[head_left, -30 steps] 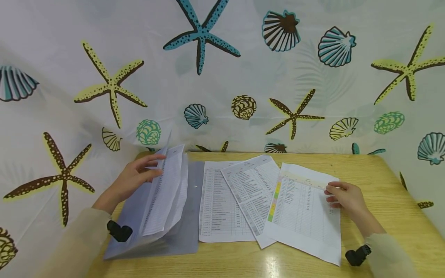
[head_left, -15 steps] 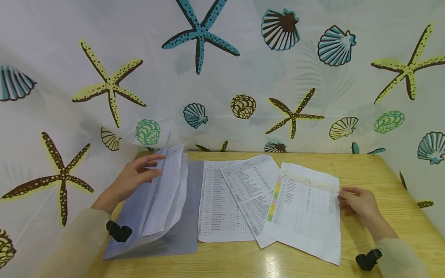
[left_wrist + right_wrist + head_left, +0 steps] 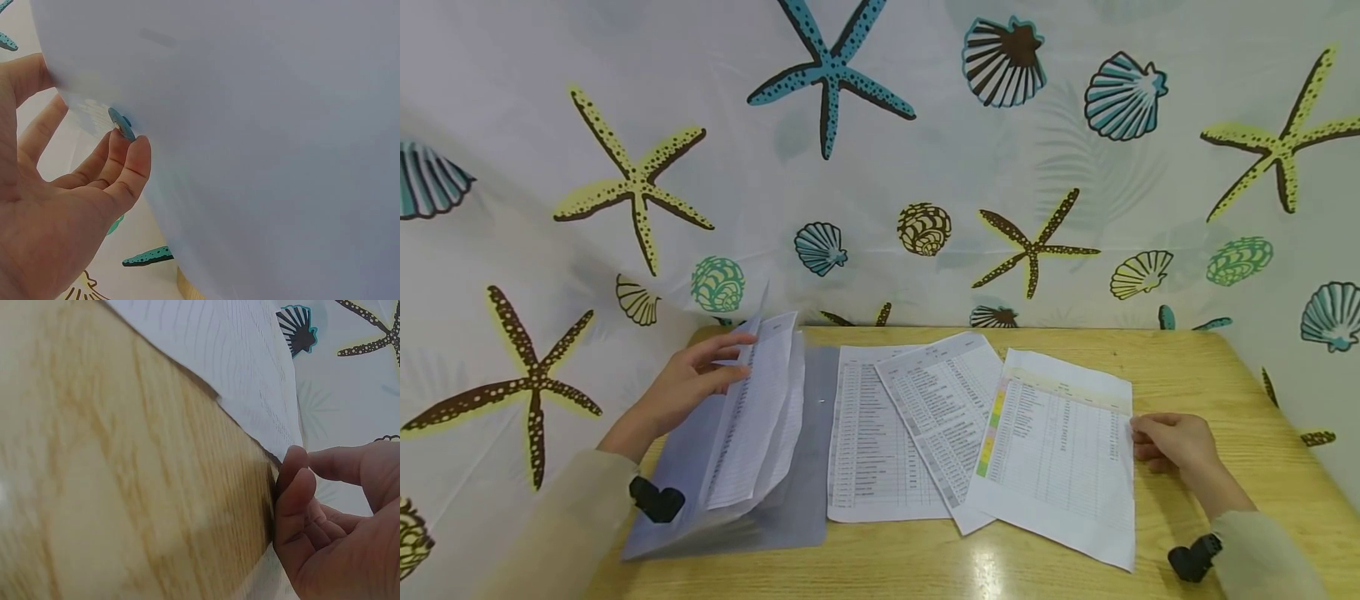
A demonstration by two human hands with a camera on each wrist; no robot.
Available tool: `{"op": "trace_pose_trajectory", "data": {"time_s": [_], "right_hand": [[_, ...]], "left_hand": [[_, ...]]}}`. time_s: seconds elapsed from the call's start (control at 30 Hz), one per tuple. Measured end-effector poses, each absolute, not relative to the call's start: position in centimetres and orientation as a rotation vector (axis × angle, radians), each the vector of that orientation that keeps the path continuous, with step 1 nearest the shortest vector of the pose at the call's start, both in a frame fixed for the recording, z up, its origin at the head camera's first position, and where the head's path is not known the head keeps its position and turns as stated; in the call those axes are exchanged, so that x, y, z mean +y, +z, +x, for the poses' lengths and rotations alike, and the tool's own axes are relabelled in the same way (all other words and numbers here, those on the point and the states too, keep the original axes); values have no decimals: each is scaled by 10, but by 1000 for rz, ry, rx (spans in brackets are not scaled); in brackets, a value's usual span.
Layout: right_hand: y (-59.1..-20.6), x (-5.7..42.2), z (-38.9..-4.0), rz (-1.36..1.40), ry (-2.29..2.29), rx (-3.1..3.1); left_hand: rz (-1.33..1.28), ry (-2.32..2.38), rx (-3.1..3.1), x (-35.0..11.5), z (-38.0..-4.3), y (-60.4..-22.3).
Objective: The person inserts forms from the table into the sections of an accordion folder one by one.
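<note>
In the head view, my left hand (image 3: 692, 383) holds up the cover of a translucent bluish plastic document folder (image 3: 801, 508), with printed sheets (image 3: 760, 417) standing tilted inside. The left wrist view has my fingers at the edge of the plastic flap (image 3: 250, 137), by a blue snap button (image 3: 122, 124). My right hand (image 3: 1180, 446) pinches the right edge of a printed sheet (image 3: 1067, 475) marked with a coloured column. That sheet lies at the right, overlapping a slanted sheet (image 3: 940, 392). In the right wrist view, thumb and fingertip meet at the paper's edge (image 3: 250, 419).
Another printed sheet (image 3: 872, 450) lies flat between the folder and the slanted one. Everything rests on a wooden table (image 3: 1187, 358). A white cloth (image 3: 880, 183) with starfish and shells hangs behind. Each wrist wears a small black camera.
My right hand has slid off the face of the coloured-column sheet, moving right and slightly down to its edge. My left hand and the folder look unchanged.
</note>
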State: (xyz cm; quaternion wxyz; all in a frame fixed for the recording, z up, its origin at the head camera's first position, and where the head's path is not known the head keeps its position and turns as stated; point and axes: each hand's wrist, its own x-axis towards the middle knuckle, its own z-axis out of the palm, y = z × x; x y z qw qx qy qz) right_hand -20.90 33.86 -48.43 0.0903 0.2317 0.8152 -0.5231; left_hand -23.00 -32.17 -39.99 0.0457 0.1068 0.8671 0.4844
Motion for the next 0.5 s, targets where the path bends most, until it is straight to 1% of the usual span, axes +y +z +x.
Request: {"op": "trace_pose_trajectory", "data": {"time_s": [0.2,0.5], "right_hand": [[-488,338,-210,682,-1509,2450],[-492,330,-216,656,-1277,2632]], "left_hand": [[316,1474,2651,-321,-230,-399],[313,1475,2654,-321,-230,-399]]}}
